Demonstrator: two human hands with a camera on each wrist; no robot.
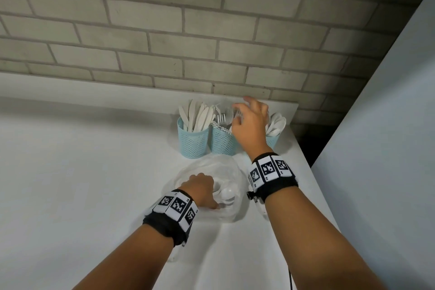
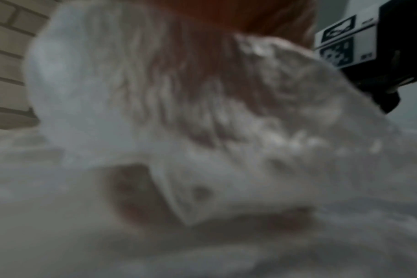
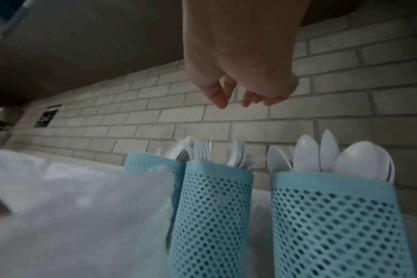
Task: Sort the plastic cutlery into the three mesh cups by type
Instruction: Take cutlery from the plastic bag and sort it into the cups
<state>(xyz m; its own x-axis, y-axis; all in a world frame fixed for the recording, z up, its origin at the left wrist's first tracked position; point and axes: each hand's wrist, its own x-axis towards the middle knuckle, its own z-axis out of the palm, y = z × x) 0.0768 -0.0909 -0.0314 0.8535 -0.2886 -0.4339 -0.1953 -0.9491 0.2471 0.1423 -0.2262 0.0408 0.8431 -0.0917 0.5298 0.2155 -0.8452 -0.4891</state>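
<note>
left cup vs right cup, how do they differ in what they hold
The left cup holds knives with long flat blades fanned upright; the right cup holds spoons with rounded bowls. The left cup stands in full view in the head view; the right hand partly hides the right cup. Both are blue mesh.

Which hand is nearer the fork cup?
Right. The right hand hovers just above the fork cup, the middle of the three, holding nothing. The left hand is in front of the cups, inside the plastic bag.
</note>
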